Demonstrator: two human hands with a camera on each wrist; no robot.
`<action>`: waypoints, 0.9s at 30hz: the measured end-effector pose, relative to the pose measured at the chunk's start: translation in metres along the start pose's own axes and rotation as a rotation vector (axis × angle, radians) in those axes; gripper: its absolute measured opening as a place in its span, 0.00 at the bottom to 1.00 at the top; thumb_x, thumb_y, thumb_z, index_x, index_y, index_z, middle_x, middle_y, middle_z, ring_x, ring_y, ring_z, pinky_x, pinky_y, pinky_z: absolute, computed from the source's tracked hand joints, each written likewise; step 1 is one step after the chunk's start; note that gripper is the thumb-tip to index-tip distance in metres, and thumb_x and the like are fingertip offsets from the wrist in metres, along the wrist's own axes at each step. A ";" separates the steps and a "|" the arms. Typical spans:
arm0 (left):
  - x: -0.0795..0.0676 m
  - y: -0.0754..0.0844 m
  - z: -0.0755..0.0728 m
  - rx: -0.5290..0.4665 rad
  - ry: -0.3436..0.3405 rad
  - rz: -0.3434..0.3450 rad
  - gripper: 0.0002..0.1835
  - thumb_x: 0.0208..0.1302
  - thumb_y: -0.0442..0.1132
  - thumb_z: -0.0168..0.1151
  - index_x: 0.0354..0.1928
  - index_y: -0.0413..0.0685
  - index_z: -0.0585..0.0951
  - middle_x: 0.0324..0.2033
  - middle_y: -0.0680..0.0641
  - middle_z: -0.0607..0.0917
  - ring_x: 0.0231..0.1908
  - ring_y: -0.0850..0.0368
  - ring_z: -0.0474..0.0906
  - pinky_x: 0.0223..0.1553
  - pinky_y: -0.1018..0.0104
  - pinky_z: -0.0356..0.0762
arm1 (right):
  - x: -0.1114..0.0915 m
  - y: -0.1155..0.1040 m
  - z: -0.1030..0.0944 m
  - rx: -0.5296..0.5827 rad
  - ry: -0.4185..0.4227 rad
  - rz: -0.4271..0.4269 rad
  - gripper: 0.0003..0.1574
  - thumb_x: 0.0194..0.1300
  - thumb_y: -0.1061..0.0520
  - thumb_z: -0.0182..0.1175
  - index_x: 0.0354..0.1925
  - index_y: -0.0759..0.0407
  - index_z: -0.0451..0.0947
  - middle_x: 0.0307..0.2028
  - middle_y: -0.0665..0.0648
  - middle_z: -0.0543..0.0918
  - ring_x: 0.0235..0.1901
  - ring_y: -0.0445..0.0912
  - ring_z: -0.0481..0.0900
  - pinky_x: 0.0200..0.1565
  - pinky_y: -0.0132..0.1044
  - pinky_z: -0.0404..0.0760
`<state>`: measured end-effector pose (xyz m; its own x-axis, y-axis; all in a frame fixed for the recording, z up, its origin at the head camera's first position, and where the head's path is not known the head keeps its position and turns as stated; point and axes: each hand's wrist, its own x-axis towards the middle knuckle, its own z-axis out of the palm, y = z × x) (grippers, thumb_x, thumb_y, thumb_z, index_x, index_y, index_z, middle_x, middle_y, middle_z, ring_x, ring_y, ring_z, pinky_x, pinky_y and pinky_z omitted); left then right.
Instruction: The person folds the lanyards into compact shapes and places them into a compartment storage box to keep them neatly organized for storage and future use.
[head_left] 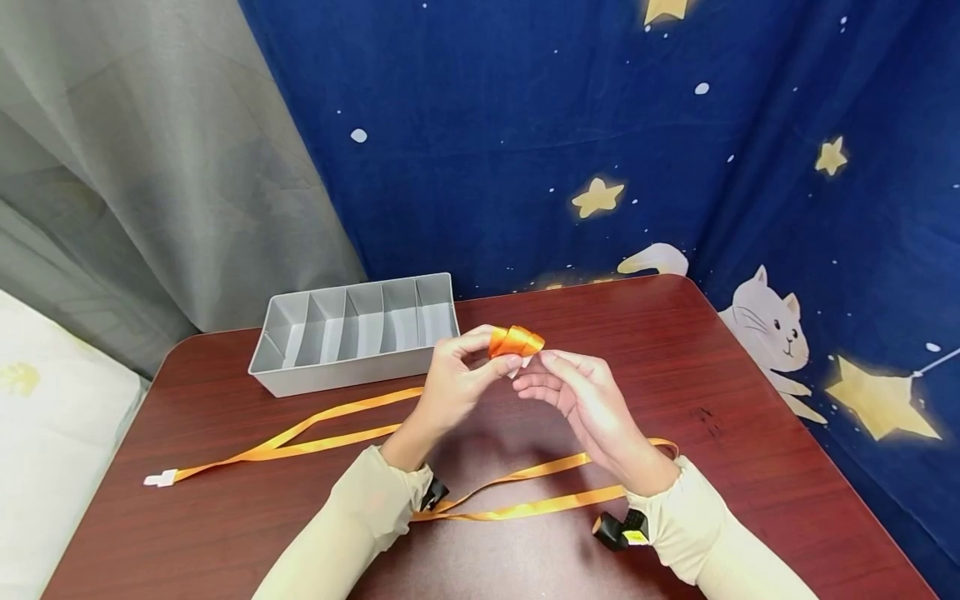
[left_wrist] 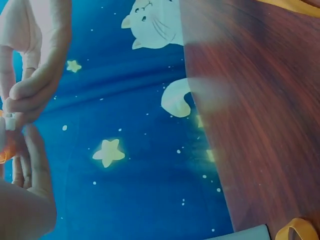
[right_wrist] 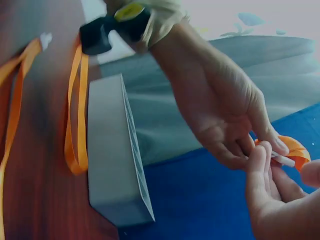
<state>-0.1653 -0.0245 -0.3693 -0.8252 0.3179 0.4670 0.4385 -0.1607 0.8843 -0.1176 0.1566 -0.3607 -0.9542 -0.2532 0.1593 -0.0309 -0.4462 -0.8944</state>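
Head view shows a shiny orange ribbon lanyard (head_left: 517,337), wound into a compact coil and raised just to the right of the long grey plastic divided box (head_left: 352,373). The left hand (head_left: 463,379) grips that coil between thumb and curled fingers. The right hand (head_left: 588,400) has its thumb and fingertips drawn close beside the coil's small white plastic clip (right_wrist: 285,160); whether they pinch it, I cannot tell. Winding on this 1 lanyard looks nearly done, and tidying its end seems left. 2 others lie unrolled, so their winding appears outstanding: a flat orange ribbon loop (head_left: 330,412) with a white end piece (head_left: 161,478), in front of the box, and another orange ribbon loop (head_left: 540,506), farther out, reaching past the box's right end.
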 end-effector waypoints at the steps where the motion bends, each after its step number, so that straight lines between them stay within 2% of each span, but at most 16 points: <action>1: 0.000 0.001 0.000 0.012 0.001 -0.001 0.11 0.57 0.22 0.69 0.43 0.26 0.84 0.41 0.35 0.84 0.40 0.55 0.83 0.45 0.67 0.83 | 0.000 0.000 0.000 -0.042 0.007 -0.026 0.14 0.77 0.61 0.50 0.46 0.65 0.82 0.39 0.61 0.87 0.37 0.49 0.88 0.47 0.43 0.84; 6: 0.002 0.003 -0.001 0.040 0.009 -0.028 0.12 0.57 0.22 0.68 0.44 0.26 0.84 0.40 0.37 0.85 0.37 0.58 0.83 0.41 0.70 0.82 | 0.007 -0.005 0.003 -0.379 0.099 -0.225 0.14 0.75 0.63 0.54 0.49 0.73 0.78 0.32 0.66 0.85 0.29 0.49 0.86 0.38 0.41 0.86; 8: 0.003 0.004 -0.001 0.026 0.020 -0.035 0.12 0.57 0.21 0.68 0.44 0.26 0.84 0.40 0.38 0.85 0.36 0.58 0.83 0.40 0.71 0.82 | 0.010 -0.008 0.007 -0.447 0.133 -0.290 0.14 0.73 0.64 0.56 0.51 0.74 0.77 0.30 0.69 0.84 0.27 0.50 0.86 0.36 0.42 0.86; 10: 0.004 0.006 -0.001 -0.001 0.021 -0.034 0.12 0.58 0.22 0.67 0.45 0.25 0.83 0.40 0.40 0.85 0.36 0.57 0.83 0.40 0.70 0.82 | 0.012 -0.012 0.011 -0.469 0.146 -0.320 0.14 0.70 0.65 0.59 0.51 0.74 0.77 0.30 0.70 0.84 0.26 0.50 0.86 0.34 0.42 0.86; 13: 0.005 0.008 0.000 -0.018 0.011 -0.007 0.12 0.57 0.22 0.68 0.44 0.26 0.83 0.41 0.40 0.84 0.37 0.56 0.82 0.40 0.70 0.82 | 0.014 -0.018 0.011 -0.547 0.154 -0.359 0.15 0.66 0.67 0.63 0.51 0.71 0.79 0.30 0.66 0.84 0.23 0.47 0.84 0.30 0.37 0.85; 17: 0.004 0.009 -0.001 -0.013 -0.054 0.016 0.09 0.57 0.21 0.68 0.41 0.27 0.85 0.39 0.38 0.84 0.37 0.55 0.81 0.38 0.70 0.82 | 0.020 -0.023 0.006 -0.720 0.082 -0.425 0.16 0.61 0.67 0.68 0.49 0.65 0.82 0.30 0.58 0.82 0.20 0.43 0.77 0.23 0.28 0.77; 23: 0.002 0.006 -0.004 0.050 -0.154 0.027 0.07 0.58 0.23 0.68 0.40 0.30 0.86 0.38 0.41 0.85 0.36 0.54 0.81 0.35 0.71 0.81 | 0.027 -0.026 0.000 -0.914 -0.064 -0.567 0.21 0.58 0.68 0.70 0.51 0.60 0.84 0.27 0.48 0.78 0.23 0.40 0.72 0.23 0.29 0.70; 27: 0.002 0.006 -0.006 0.077 -0.205 -0.008 0.09 0.57 0.23 0.69 0.42 0.31 0.86 0.38 0.41 0.85 0.36 0.55 0.80 0.32 0.71 0.80 | 0.029 -0.029 -0.006 -0.981 -0.194 -0.588 0.20 0.58 0.68 0.69 0.50 0.59 0.85 0.25 0.45 0.76 0.25 0.38 0.69 0.25 0.30 0.68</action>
<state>-0.1667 -0.0306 -0.3633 -0.7424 0.5034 0.4420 0.4648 -0.0881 0.8810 -0.1459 0.1679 -0.3328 -0.6569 -0.3934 0.6432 -0.7529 0.2969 -0.5873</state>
